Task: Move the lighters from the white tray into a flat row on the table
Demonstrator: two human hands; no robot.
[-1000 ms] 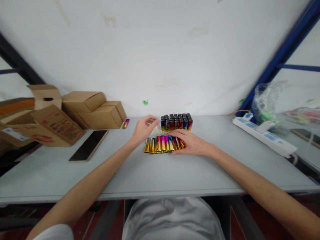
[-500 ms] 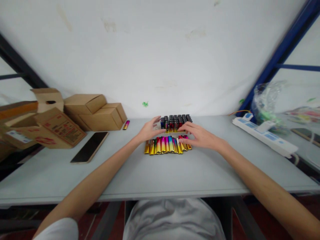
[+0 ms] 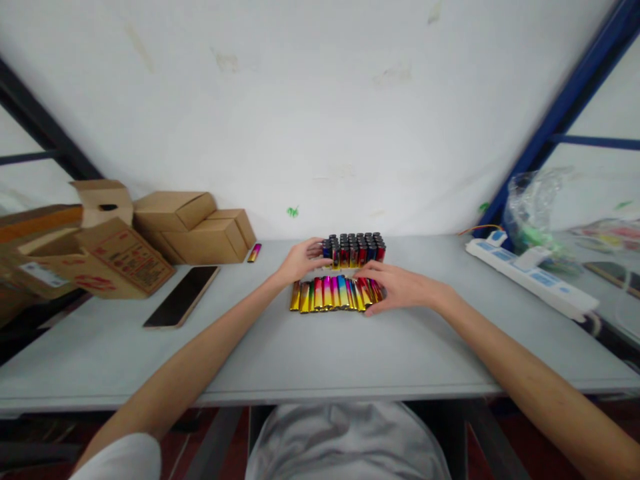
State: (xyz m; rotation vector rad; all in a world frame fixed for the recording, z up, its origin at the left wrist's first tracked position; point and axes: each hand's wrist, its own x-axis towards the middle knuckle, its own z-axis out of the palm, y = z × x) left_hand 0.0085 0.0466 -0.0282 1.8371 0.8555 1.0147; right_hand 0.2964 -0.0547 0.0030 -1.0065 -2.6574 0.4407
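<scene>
Upright in a tight block stand several lighters (image 3: 354, 251) with black tops and coloured metallic bodies. Just in front of them lies a row of shiny metallic-coloured sleeve-like pieces (image 3: 327, 293), gold at the near end and red, pink or blue at the far end. My left hand (image 3: 301, 260) is at the left side of the upright block, fingers and thumb apart, fingertips close to or touching the leftmost lighters. Around the right end of the lying row spreads my right hand (image 3: 403, 287), thumb at the near edge and fingers at the far edge, partly covering the end pieces.
A single pink-and-gold piece (image 3: 255, 253) lies by the cardboard boxes (image 3: 200, 230) at the left. An open carton (image 3: 120, 257) and a dark phone (image 3: 181, 297) are nearer. On the right are a white power strip (image 3: 530, 277) and a clear plastic bag (image 3: 535, 207).
My right hand has come down toward the near edge of the lying row, its thumb now at the row's right end. My left hand has drawn slightly closer against the upright lighters.
</scene>
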